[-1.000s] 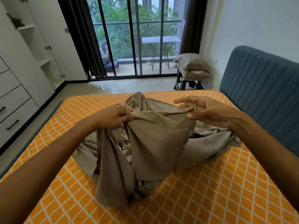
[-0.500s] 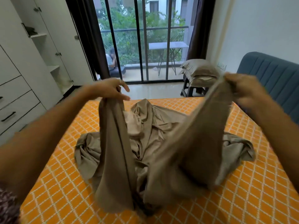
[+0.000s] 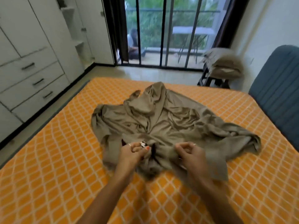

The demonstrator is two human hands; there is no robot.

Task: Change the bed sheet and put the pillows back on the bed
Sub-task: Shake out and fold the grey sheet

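Observation:
A crumpled taupe bed sheet (image 3: 169,120) lies spread in the middle of the bare orange, diamond-patterned mattress (image 3: 56,159). Both my hands are low at the sheet's near edge, close together. My left hand (image 3: 133,153) pinches the fabric beside a small black-and-white tag (image 3: 143,144). My right hand (image 3: 190,153) has its fingers curled round a fold of the same edge. Two taupe pillows (image 3: 224,65) are stacked on a dark stool beyond the bed's far right corner. The picture is motion-blurred.
A blue padded headboard (image 3: 275,101) runs along the right side. White wardrobe drawers (image 3: 32,81) line the left wall past a strip of floor. Glass balcony doors (image 3: 169,38) stand behind the bed, with a person sitting outside.
Both hands have dropped from a raised, wide-apart hold to the mattress and come together. The sheet, lifted before, now lies spread flatter on the bed.

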